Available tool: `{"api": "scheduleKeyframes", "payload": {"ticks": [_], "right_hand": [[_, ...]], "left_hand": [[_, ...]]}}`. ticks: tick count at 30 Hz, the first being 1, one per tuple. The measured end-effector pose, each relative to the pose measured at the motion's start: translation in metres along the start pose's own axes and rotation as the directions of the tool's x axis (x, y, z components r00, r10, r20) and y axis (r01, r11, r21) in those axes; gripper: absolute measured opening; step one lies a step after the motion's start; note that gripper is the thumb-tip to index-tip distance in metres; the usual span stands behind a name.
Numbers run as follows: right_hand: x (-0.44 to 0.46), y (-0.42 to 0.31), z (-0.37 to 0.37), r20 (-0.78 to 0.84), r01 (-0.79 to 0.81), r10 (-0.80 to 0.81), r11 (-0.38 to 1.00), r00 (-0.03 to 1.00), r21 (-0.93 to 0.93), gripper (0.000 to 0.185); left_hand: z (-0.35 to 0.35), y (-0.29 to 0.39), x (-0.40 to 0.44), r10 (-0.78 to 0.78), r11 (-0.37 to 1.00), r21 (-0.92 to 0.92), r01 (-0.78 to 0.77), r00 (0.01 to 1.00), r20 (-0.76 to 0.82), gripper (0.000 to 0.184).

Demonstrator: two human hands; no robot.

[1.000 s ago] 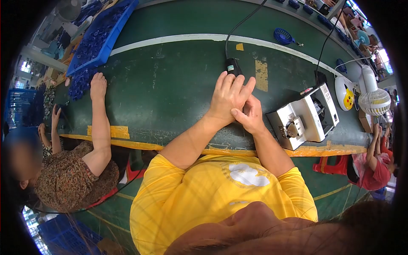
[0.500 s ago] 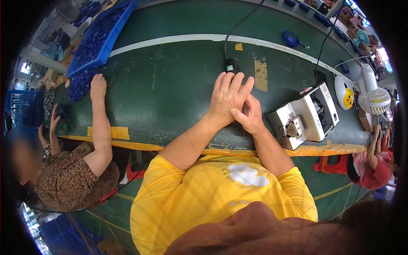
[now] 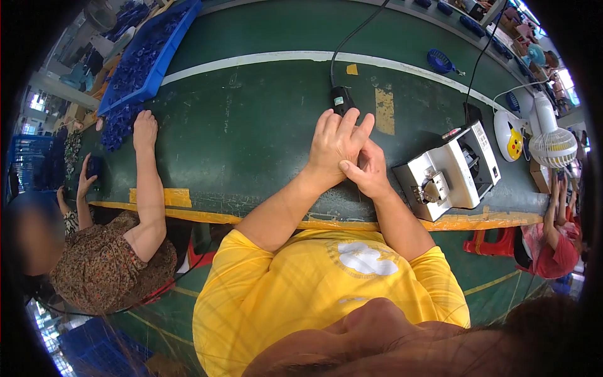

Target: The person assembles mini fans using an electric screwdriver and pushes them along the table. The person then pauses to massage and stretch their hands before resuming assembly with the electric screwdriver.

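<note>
My left hand (image 3: 336, 147) rests on top of my right hand over the green table, its fingers stretched out and slightly apart. Underneath, my right hand (image 3: 372, 169) holds it, the thumb laid across its edge; most of the right fingers are hidden. Just beyond the left fingertips lies a black cable connector (image 3: 341, 99) with a small light label; whether they touch it I cannot tell. To the right of my hands stands a white and black benchtop machine (image 3: 449, 173) with a metal mechanism on its front.
A blue tray (image 3: 164, 60) of small blue parts stands at the far left, with loose blue parts (image 3: 119, 125) beside a co-worker's hand (image 3: 145, 122). A blue basket (image 3: 441, 61) lies beyond the white line. At right are a white fan (image 3: 553, 144) and a white-and-yellow object (image 3: 509, 135).
The blue basket beyond the white line has shifted to the right. One hand of the left co-worker has moved slightly. My hands stay almost still.
</note>
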State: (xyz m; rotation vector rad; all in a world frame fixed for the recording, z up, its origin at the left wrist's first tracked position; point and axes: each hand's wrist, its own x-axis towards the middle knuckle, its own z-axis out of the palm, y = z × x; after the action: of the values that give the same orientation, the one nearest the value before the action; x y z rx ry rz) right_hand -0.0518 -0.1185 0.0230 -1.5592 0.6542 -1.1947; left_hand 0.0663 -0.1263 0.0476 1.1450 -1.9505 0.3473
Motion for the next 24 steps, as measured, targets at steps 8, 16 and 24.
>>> {"api": "scheduleKeyframes", "payload": {"ticks": [8, 16, 24], "right_hand": [[0.001, 0.001, -0.001, 0.001, 0.047, -0.047, 0.999, 0.999, -0.01, 0.049], [0.008, -0.013, -0.001, 0.089, 0.285, -0.272, 0.879, 0.958, -0.382, 0.063], [0.005, -0.011, 0.006, 0.161, 0.279, -0.261, 0.516, 0.952, -0.81, 0.098]], "left_hand": [[0.002, 0.0, 0.0, 0.017, 1.0, -0.023, -0.018, 0.999, -0.043, 0.047], [0.003, 0.001, 0.002, -0.2, 0.947, -0.283, 0.151, 0.968, -0.153, 0.051], [-0.009, -0.032, 0.002, -0.297, -0.526, -0.724, 0.446, 0.701, 0.648, 0.059]]}}
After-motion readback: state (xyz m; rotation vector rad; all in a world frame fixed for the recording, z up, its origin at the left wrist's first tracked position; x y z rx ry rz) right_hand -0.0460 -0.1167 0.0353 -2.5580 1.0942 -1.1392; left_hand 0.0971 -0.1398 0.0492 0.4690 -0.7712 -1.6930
